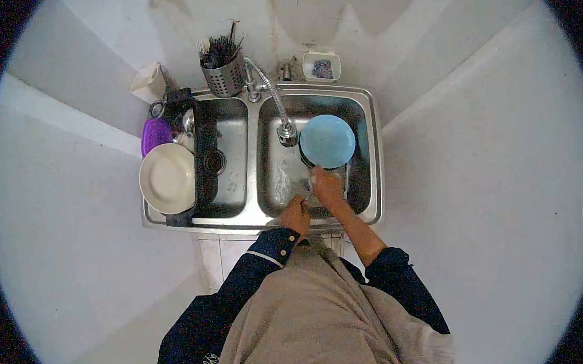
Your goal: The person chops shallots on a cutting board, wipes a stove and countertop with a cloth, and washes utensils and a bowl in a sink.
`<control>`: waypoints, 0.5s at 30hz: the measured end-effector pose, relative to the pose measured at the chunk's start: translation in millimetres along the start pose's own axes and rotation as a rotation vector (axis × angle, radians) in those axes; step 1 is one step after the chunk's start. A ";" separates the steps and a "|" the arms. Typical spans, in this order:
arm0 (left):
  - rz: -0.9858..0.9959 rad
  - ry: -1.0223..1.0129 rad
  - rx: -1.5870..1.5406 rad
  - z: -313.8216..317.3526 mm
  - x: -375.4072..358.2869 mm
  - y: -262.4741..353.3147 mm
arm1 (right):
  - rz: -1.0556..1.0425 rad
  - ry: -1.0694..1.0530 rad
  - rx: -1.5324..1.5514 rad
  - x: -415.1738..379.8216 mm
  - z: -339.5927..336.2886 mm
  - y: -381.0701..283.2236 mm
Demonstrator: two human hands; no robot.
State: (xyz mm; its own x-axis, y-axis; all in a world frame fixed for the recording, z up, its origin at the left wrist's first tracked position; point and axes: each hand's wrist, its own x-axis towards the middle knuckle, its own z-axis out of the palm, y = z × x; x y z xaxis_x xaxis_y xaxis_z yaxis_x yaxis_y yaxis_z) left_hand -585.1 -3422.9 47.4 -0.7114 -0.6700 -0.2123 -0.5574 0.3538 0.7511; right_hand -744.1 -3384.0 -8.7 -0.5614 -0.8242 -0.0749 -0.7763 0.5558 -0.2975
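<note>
Over the front of the right basin of the steel sink (250,223), my left hand (296,215) is closed around something small that I cannot make out. My right hand (327,186) is just beyond it to the right, its fingers curled together near the blue plate's front edge; what they hold, if anything, is too small to name. The blue plate (328,142) lies in the right basin, on top of a darker round item that is mostly hidden. Above the basin, left of the plate, hangs the flexible faucet's head (287,134).
A cream bowl (167,178) and a purple item (155,135) sit on the dark rack at the sink's left. Behind the sink are a perforated metal holder (225,79) with cutlery and a white soap dish (322,67). Walls stand on both sides.
</note>
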 end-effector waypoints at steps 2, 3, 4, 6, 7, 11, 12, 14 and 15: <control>-0.011 -0.013 -0.001 0.1 -1.9 -3.2 | -0.015 -0.140 -0.102 6.3 -3.0 8.2; -0.068 -0.051 0.023 -5.5 -0.1 4.5 | 0.027 -0.072 -0.053 6.6 2.0 16.6; -0.122 -0.087 0.046 -8.0 3.1 9.9 | 0.066 -0.002 -0.002 7.0 7.2 25.0; -0.118 -0.004 -0.021 -5.4 9.0 6.4 | 0.238 0.419 0.297 12.4 46.3 49.6; -0.119 0.040 -0.052 -4.0 12.4 1.5 | 0.371 0.356 0.543 9.6 24.3 32.8; -0.110 0.095 -0.106 22.3 33.7 -20.0 | 0.630 0.117 1.235 -9.8 31.5 -12.4; -0.177 0.074 0.002 29.9 41.0 -21.1 | 0.561 0.105 1.182 -18.6 40.3 -15.4; -0.198 0.075 0.104 50.4 52.2 -45.6 | 0.357 0.122 0.915 -39.5 39.7 -25.3; -0.150 0.100 0.095 65.1 61.1 -73.1 | 0.321 0.068 0.792 -43.5 26.5 -28.0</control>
State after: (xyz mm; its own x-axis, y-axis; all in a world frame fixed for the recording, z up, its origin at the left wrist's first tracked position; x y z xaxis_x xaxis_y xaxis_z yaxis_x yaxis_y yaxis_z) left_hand -615.7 -3447.3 -61.1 -0.5737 -0.7796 -0.2511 -0.6956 0.3019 0.6520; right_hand -690.4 -3366.6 -22.3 -0.7556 -0.6171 -0.2197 -0.1611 0.5002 -0.8508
